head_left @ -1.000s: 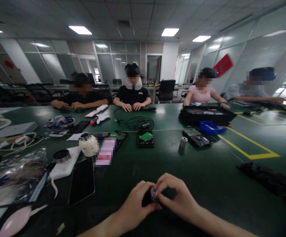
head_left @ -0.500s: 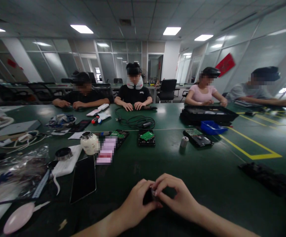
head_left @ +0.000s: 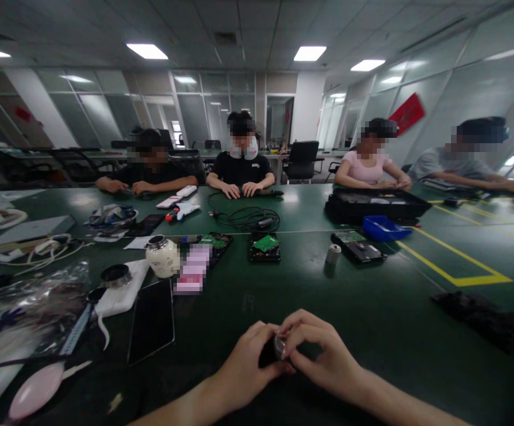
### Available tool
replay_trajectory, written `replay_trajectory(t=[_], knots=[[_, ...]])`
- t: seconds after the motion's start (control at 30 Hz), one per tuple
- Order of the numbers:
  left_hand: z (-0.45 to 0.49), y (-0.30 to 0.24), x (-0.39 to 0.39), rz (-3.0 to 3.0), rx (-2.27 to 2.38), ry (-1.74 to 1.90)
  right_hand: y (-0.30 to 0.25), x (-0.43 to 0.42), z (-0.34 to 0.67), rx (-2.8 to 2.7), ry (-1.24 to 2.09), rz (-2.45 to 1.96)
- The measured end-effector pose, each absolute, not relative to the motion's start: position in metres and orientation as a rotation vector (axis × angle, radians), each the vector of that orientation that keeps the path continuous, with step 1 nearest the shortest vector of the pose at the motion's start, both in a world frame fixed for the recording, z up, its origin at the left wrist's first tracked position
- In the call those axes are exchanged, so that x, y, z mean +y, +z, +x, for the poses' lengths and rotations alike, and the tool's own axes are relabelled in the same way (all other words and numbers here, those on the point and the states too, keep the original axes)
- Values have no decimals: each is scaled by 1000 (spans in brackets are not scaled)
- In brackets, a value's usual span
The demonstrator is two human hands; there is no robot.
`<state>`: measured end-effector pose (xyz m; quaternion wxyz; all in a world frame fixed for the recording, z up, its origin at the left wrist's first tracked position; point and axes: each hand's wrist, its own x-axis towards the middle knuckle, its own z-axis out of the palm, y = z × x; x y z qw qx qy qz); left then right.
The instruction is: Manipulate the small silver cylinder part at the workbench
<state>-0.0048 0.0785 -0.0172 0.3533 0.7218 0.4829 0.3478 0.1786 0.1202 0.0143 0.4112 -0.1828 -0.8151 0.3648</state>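
Observation:
Both hands meet low in the middle, just above the green table point(head_left: 221, 313). Between them is a small metal cylinder point(head_left: 279, 347), its round silver end showing and the rest hidden by fingers. My left hand point(head_left: 251, 364) curls round it from the left, thumb below. From the right, my right hand point(head_left: 316, 349) pinches at its end with thumb and fingertips. A similar silver cylinder point(head_left: 333, 254) stands upright farther off, beside an opened hard drive point(head_left: 358, 245). Another drive with a loose green circuit board point(head_left: 265, 243) lies straight ahead.
To the left are a dark tablet-like phone point(head_left: 151, 322), a cream jar point(head_left: 162, 257), a pink spoon-shaped thing point(head_left: 37, 390) and plastic bags. A black tray point(head_left: 376, 204) and blue bin point(head_left: 385, 228) stand at the right. Several people sit across the table.
My right hand's fingers have shifted slightly, and more of the cylinder's round end shows. My left hand stays nearly in place. The view has moved a little.

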Motion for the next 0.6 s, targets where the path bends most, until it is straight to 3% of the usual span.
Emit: replay_trajectory(t=[0.4, 0.6], knots=[[-4, -14, 78, 1875, 1236, 920, 17, 121, 180, -1996, 929, -406], [-5, -9, 78, 1879, 1267, 865, 14, 171, 204, -1811, 884, -568]])
